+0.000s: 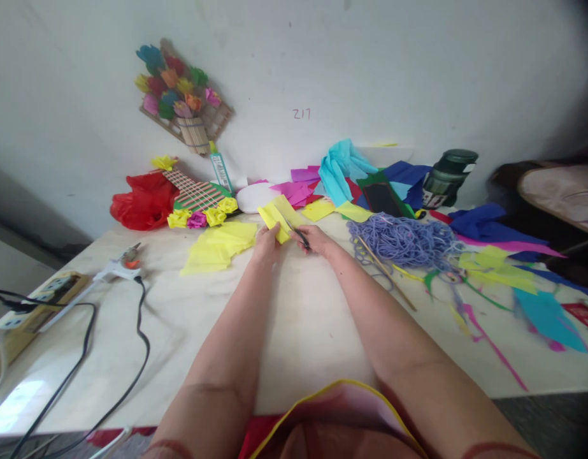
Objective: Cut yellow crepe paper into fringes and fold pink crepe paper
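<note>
My left hand [269, 243] pinches the lower left edge of a folded piece of yellow crepe paper [277, 214] above the table. In my right hand [316, 240] is a pair of scissors [298, 236] with dark handles, its blades reaching into the paper's right side. A larger yellow sheet [222, 247] lies on the table just left of my left hand. Behind the hands are more yellow pieces [318, 209] and a white oval piece [255, 197].
A glue gun [119, 266] and power strip [40, 296] with black cables lie left. A tangle of purple yarn [403, 239], a thin stick [387, 273] and a dark green jar [449, 178] are right. Red plastic [143, 203] and a glue tube [220, 169] stand near the wall.
</note>
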The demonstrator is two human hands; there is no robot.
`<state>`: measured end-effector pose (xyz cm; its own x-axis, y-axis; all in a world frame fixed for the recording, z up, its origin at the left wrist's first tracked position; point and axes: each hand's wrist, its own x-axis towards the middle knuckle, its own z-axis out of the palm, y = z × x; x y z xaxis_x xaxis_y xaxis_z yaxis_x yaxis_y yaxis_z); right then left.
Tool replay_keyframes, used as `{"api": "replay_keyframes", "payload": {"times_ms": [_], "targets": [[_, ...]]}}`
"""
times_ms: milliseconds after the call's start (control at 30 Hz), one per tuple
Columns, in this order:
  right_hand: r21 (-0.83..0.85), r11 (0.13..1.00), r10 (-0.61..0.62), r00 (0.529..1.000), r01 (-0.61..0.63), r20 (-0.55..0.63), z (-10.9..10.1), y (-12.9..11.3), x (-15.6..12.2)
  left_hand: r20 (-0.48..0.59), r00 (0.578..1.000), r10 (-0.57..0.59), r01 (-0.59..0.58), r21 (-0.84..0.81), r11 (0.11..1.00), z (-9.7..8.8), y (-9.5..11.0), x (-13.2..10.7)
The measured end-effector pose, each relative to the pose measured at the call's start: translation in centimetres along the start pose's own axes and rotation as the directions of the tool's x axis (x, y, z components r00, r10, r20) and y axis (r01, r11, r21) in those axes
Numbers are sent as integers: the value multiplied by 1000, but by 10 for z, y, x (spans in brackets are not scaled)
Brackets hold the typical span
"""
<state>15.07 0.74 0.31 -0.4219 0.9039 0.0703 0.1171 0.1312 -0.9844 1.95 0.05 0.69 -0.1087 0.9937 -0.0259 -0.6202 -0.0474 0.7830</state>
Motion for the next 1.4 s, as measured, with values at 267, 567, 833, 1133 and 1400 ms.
{"api": "replay_keyframes", "payload": {"times_ms": [267,567,833,1133,1400], "targets": [[-29,999,-40,999,40,-12,1,0,0,-15,1000,13,-13,-1,1000,-1,0,1],[59,996,74,992,-69,-101,2,-15,-9,9,1000,4,-4,20,1000,-7,-2,4],[-18,997,76,997,-76,-32,0,-23,-16,45,999,-1,-1,60,998,-10,-2,5],[-34,999,1,1000,0,30,-5,-6,-8,160,987,-19,3,104,995,-12,-7,6],[-6,1000,-1,1000,1,5,-5,-10,-10,176,984,-11,-12,127,992,-11,-9,7]]}}
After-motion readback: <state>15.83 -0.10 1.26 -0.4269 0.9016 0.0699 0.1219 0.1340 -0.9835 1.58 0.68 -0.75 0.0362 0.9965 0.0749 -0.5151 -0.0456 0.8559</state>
